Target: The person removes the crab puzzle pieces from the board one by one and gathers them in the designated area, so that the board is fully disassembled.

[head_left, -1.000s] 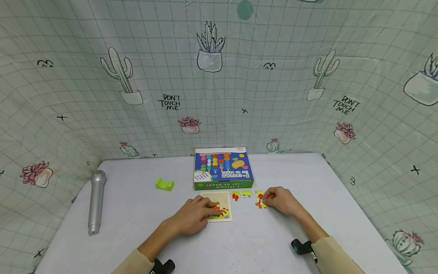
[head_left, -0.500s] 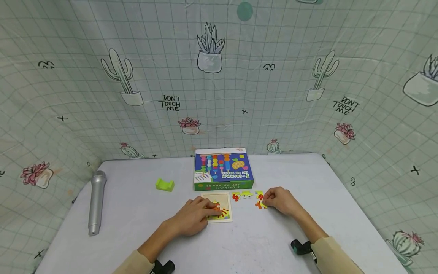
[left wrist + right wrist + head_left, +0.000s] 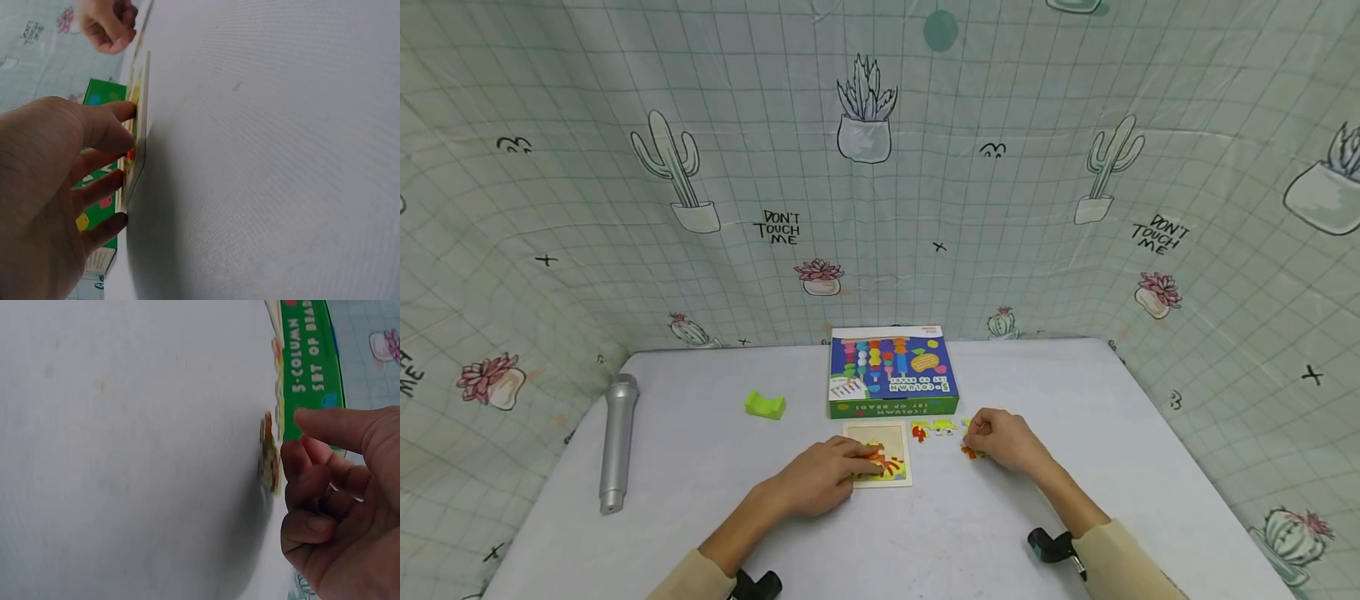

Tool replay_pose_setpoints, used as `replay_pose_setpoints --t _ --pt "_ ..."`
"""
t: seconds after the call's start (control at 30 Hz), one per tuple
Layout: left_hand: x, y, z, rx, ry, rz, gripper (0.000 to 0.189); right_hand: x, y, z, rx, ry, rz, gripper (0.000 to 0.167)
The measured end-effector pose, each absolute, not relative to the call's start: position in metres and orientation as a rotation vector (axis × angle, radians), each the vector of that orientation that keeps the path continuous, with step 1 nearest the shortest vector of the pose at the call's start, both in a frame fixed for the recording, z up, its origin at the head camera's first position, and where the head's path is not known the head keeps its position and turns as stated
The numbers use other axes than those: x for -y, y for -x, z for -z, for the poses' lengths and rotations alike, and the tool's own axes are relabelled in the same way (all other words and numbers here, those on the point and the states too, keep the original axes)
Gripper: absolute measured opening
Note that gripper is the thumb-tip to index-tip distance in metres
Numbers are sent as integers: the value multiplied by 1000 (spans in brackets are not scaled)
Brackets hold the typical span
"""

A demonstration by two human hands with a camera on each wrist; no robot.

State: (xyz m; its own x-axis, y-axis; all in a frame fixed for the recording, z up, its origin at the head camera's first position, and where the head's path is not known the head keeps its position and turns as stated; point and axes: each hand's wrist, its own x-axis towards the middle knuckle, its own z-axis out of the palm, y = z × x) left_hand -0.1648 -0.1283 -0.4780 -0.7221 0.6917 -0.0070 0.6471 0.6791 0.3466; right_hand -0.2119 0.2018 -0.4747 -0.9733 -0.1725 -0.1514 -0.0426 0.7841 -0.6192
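1. Head view: on the white tabletop (image 3: 925,533), a square wooden jigsaw board (image 3: 893,433) lies flat, partly filled with a red-and-yellow picture. The left hand (image 3: 820,477) reaches over it from 8 o'clock, fingers extended and resting on it. From the board, loose jigsaw pieces (image 3: 943,427) lie at 2 o'clock; more red-and-yellow pieces (image 3: 973,453) sit at 3 o'clock, partly covered by the bent fingers of the right hand (image 3: 1006,442). A "5-Column Set of Beads" box (image 3: 893,375) lies at 12 o'clock, a lime-green notched block (image 3: 765,406) at 10, and a silver cylinder (image 3: 617,442) at 9.
2. Left wrist view: the left hand's spread fingers touch the board, seen nearly edge-on; the right hand shows at 11 o'clock.
3. Right wrist view: pieces lie at 9 o'clock from the right hand's curled fingers; whether it pinches one, I cannot tell.
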Motion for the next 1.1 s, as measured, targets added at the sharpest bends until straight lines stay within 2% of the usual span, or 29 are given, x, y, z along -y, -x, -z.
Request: replay_pose_setpoints --t 0.33,0.47,0.53,0.63,1.1 --pt "133 164 480 -2799 -1118 -520 45 -132 208 475 -2634 535 1015 7" --pt "133 164 479 -2780 -1092 -518 44 -111 209 474 -2591 650 997 25" --pt "133 164 480 -2766 -1074 -520 44 -104 209 474 -2575 658 976 33" --pt "132 163 482 -2747 -1046 -528 45 -98 210 475 -2575 646 934 37" --pt "132 160 482 -2751 -1052 -531 41 -92 210 479 -2612 644 915 28"
